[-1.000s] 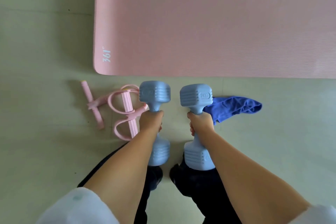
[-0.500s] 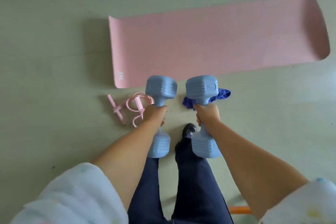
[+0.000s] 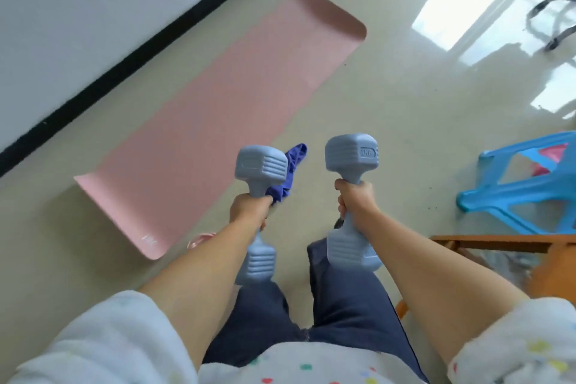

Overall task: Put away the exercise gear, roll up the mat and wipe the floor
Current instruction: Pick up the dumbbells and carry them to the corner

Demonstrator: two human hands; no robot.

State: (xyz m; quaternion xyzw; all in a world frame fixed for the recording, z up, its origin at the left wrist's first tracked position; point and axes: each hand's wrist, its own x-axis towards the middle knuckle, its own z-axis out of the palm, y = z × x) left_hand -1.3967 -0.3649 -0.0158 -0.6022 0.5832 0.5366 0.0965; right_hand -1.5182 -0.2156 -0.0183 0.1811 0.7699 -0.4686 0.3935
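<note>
Left hand (image 3: 249, 210) grips handle of ridged grey-blue left dumbbell (image 3: 258, 165), fingers wrapped round it; right hand (image 3: 357, 199) likewise holds right dumbbell (image 3: 351, 154), stamped head up. Both off floor. Flat pink mat (image 3: 218, 109) at 11 o'clock; crumpled blue cloth (image 3: 293, 165) beside it. Glossy beige floor (image 3: 389, 103), white wall (image 3: 78, 9), blue plastic stool (image 3: 514, 190) at 3 o'clock.
</note>
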